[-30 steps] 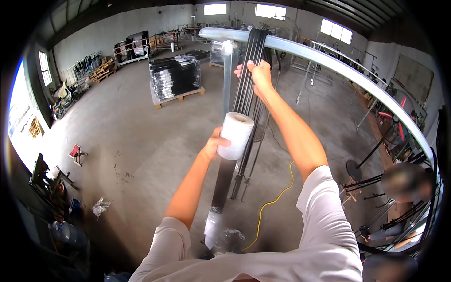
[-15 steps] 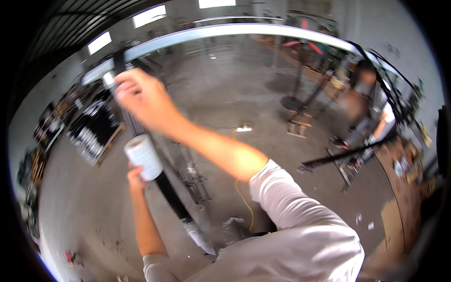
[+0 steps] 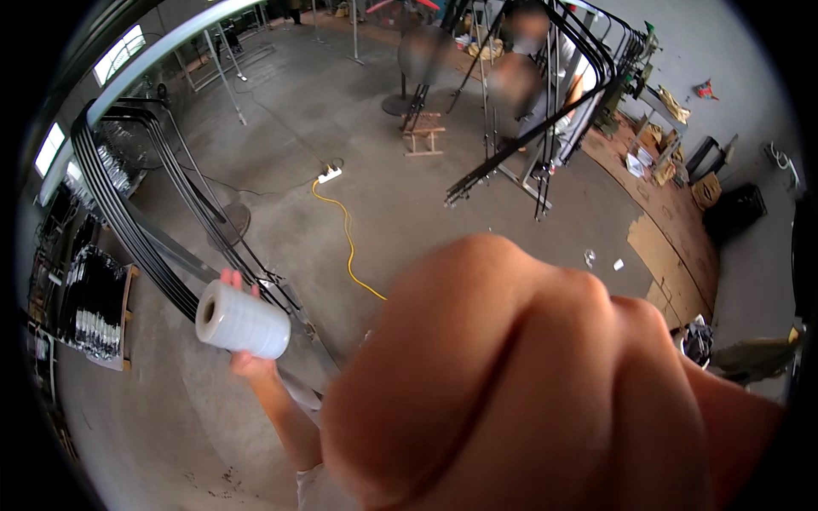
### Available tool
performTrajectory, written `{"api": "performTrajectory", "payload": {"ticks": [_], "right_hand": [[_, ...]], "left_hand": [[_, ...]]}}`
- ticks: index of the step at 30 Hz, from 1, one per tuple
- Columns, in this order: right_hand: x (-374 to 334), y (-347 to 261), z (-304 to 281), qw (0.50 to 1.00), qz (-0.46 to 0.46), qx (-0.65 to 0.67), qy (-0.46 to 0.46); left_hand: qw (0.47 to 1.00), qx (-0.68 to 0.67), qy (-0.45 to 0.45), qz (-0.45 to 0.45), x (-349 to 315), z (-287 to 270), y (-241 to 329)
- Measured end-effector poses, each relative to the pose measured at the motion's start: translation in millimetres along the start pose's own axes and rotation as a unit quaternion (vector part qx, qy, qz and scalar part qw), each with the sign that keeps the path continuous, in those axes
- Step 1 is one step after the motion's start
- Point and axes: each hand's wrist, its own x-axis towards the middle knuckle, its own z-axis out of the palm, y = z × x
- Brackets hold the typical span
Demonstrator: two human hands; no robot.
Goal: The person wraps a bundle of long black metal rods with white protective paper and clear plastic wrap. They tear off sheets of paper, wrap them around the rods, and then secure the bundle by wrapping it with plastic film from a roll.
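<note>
At the lower left, my left hand [image 3: 254,366] is closed around a white roll of plastic stretch film [image 3: 256,326]. Its thumb lies under the roll and its fingertips show behind the far side. The roll's hollow core faces left. Just past it hang several long black bent tubes [image 3: 128,223], looped over a pale rail [image 3: 145,66]. Very close to the view, my right hand [image 3: 520,383] fills the lower middle with its fingers curled in. What those fingers hold, if anything, is hidden.
A co-worker [image 3: 558,51] stands at the far right behind another rack of black tubes [image 3: 588,81]. A white power strip [image 3: 329,175] with a yellow cord [image 3: 348,230] lies on the floor. A small wooden stool [image 3: 423,134] stands beyond it. A wrapped pallet stack [image 3: 92,302] sits at left.
My right hand has come from the tubes' top at the rail back to close in front of the view. The view has swung right. My left hand still grips the film roll.
</note>
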Motion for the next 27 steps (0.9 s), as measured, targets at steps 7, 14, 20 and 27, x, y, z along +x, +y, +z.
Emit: {"api": "performTrajectory", "payload": {"ticks": [7, 14, 20, 27], "right_hand": [[-29.5, -93.1, -9.9, 0.982, 0.043, -0.087, -0.161], [-12.1, -73.2, -14.8, 0.958, -0.066, -0.255, 0.112], [-90.0, 22.8, -142.9, 0.812, 0.094, -0.260, 0.514], [-285.9, -0.8, -401.6, 0.432, 0.173, -0.542, 0.700]], "left_hand": [[0.980, -0.140, -0.061, -0.127, -24.7, 23.0, -31.1], [0.924, -0.268, -0.151, -0.229, -13.7, 104.5, -59.8], [0.938, -0.235, -0.145, -0.207, -5.7, 91.5, -91.8], [0.903, -0.267, -0.200, -0.272, 20.9, 156.2, -166.4]]}}
